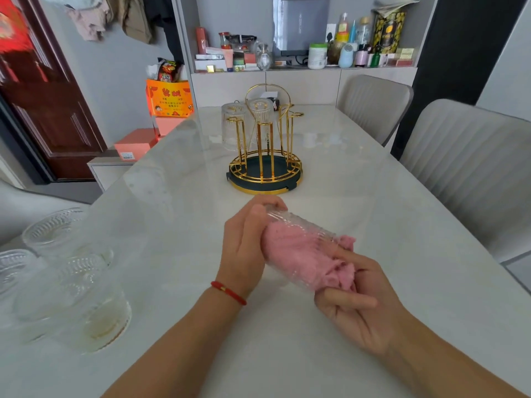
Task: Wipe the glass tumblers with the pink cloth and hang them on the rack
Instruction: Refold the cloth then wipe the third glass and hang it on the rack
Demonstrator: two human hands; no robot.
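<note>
My left hand (245,242) grips a ribbed glass tumbler (301,225), held on its side above the table with its base toward the rack. The pink cloth (298,254) is stuffed inside the tumbler and spills out of its mouth. My right hand (359,300) holds the cloth at that mouth, fingers reaching in. The gold wire rack (265,156) with a dark green base stands at mid-table. Two tumblers (234,124) (260,112) hang upside down on its pegs. Several more tumblers (83,294) stand upright at the left table edge.
The white marble table (373,196) stretches ahead. Two grey chairs (465,168) stand along its right side. Orange and pink boxes (169,101) sit beyond the far left corner. A cluttered shelf (301,53) lines the back wall.
</note>
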